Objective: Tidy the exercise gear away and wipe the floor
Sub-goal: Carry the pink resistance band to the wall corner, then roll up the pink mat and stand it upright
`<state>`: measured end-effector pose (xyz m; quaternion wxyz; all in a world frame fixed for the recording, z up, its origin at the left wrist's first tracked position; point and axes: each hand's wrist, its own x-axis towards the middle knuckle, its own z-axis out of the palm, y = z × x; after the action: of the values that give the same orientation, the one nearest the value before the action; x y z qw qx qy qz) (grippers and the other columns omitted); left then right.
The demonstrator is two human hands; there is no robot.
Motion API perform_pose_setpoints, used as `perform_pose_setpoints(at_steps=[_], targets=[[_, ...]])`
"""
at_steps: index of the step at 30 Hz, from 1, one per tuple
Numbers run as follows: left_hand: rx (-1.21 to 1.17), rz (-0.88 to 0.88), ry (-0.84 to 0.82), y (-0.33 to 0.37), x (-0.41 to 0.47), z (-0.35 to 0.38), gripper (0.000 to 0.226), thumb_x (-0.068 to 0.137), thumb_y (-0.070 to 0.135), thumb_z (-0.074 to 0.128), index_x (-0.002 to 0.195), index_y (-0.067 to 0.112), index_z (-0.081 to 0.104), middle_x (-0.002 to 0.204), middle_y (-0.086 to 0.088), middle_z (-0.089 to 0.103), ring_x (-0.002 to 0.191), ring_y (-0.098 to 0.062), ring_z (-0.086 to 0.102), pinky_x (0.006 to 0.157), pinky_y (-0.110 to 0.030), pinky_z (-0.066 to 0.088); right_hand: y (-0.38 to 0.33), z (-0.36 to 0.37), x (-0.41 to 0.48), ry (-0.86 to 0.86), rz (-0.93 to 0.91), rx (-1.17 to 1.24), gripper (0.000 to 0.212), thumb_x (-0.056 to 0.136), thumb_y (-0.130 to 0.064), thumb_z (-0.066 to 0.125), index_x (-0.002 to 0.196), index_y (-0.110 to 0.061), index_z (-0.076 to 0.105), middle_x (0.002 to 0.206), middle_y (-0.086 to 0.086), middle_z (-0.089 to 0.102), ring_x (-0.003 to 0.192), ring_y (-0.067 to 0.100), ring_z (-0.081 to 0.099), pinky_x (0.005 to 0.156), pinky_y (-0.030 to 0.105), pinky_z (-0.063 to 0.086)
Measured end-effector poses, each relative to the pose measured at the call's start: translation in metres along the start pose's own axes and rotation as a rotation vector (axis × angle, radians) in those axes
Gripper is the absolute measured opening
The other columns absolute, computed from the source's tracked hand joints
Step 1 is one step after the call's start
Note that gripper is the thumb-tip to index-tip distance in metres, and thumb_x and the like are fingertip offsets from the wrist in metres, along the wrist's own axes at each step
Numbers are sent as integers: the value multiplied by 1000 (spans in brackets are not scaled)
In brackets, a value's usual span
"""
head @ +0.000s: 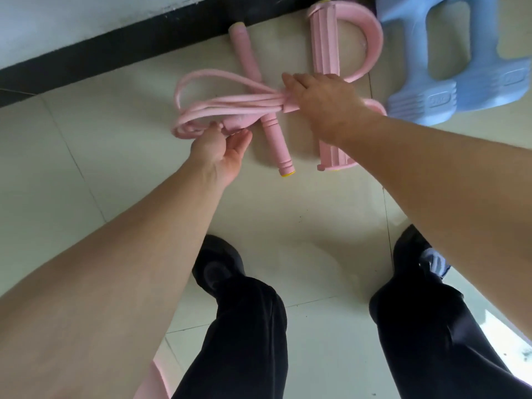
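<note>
A pink pedal resistance puller lies on the cream tiled floor (288,226). Its ribbed pedal bar (324,44) with foot loops runs up and down at the right. Its pink elastic tubes (218,102) curve leftward in a bunch. A pink handle bar (277,145) with yellow end caps lies diagonally beside them. My right hand (319,102) rests on top of the bunched tubes where they meet the pedal bar, fingers curled over them. My left hand (221,145) touches the looped end of the tubes, its thumb and fingers pinching a tube.
Two light blue dumbbells (460,61) lie at the upper right beside the pedal bar. A black skirting strip (115,50) and white wall run along the top left. My dark-trousered legs and black shoes (216,266) stand below. Something pink (155,378) shows at the bottom edge.
</note>
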<state>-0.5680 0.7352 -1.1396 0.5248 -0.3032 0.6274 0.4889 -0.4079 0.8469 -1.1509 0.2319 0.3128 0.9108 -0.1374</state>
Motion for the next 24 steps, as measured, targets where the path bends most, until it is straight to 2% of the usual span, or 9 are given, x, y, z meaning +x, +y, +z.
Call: perform_pose_setpoints(at_steps=[3, 5, 7, 9, 10, 13, 16, 19, 24], targets=[[143, -40, -17, -15, -17, 6, 19, 102, 19, 45, 116, 7, 49, 108, -14, 53, 101, -28, 58, 91, -43, 53, 6, -16, -19, 57, 21, 104, 74, 89, 6, 51, 155, -10, 19, 160, 14, 23, 140, 35, 33, 111, 46, 30], [502, 91, 104, -23, -40, 4, 30, 102, 28, 42, 126, 11, 47, 120, -10, 55, 109, -26, 56, 98, -43, 49, 11, -28, -40, 127, 83, 142, 71, 90, -1, 52, 154, -10, 22, 161, 14, 20, 142, 35, 28, 113, 48, 27], [958, 438, 268, -27, -67, -6, 48, 103, 35, 37, 144, 11, 38, 145, -9, 46, 130, -28, 46, 108, -40, 38, 19, -44, -67, 205, 179, 169, 66, 93, -13, 50, 153, -12, 23, 162, 14, 16, 144, 35, 25, 113, 50, 27], [1238, 852, 287, -26, -102, -18, 55, 103, 35, 34, 150, 8, 30, 156, -14, 32, 143, -29, 31, 115, -39, 27, 25, -67, -97, 258, 267, 174, 65, 95, -21, 47, 154, -15, 21, 163, 13, 12, 146, 34, 22, 116, 48, 22], [1334, 989, 260, -24, -120, -24, 57, 103, 36, 33, 151, 7, 28, 157, -17, 27, 145, -31, 26, 116, -39, 23, 28, -80, -113, 269, 304, 181, 64, 96, -23, 46, 154, -16, 20, 164, 13, 10, 147, 34, 20, 118, 47, 19], [1583, 1179, 229, -15, -184, -31, 60, 103, 42, 30, 152, 6, 26, 159, -21, 19, 147, -36, 19, 118, -46, 20, 33, -127, -162, 299, 360, 197, 60, 101, -32, 41, 155, -16, 19, 164, 13, 5, 149, 35, 15, 119, 48, 14], [1733, 1292, 245, -1, -264, -23, 63, 103, 46, 27, 152, 7, 22, 159, -23, 15, 147, -39, 17, 116, -56, 21, 36, -186, -210, 335, 331, 209, 63, 100, -32, 43, 155, -13, 20, 164, 17, 7, 147, 38, 20, 118, 49, 17], [1767, 1345, 289, 19, -354, -3, 66, 102, 50, 23, 154, 9, 17, 161, -23, 9, 148, -39, 13, 116, -58, 20, 37, -266, -257, 387, 274, 211, 64, 101, -35, 44, 156, -15, 18, 164, 15, 6, 148, 36, 18, 119, 48, 18], [1584, 1417, 494, 59, -539, 22, 66, 103, 50, 25, 155, 11, 14, 161, -22, 6, 149, -37, 9, 118, -56, 18, 26, -423, -343, 502, 91, 180, 64, 101, -37, 44, 156, -16, 18, 165, 12, 6, 150, 32, 15, 121, 47, 15]])
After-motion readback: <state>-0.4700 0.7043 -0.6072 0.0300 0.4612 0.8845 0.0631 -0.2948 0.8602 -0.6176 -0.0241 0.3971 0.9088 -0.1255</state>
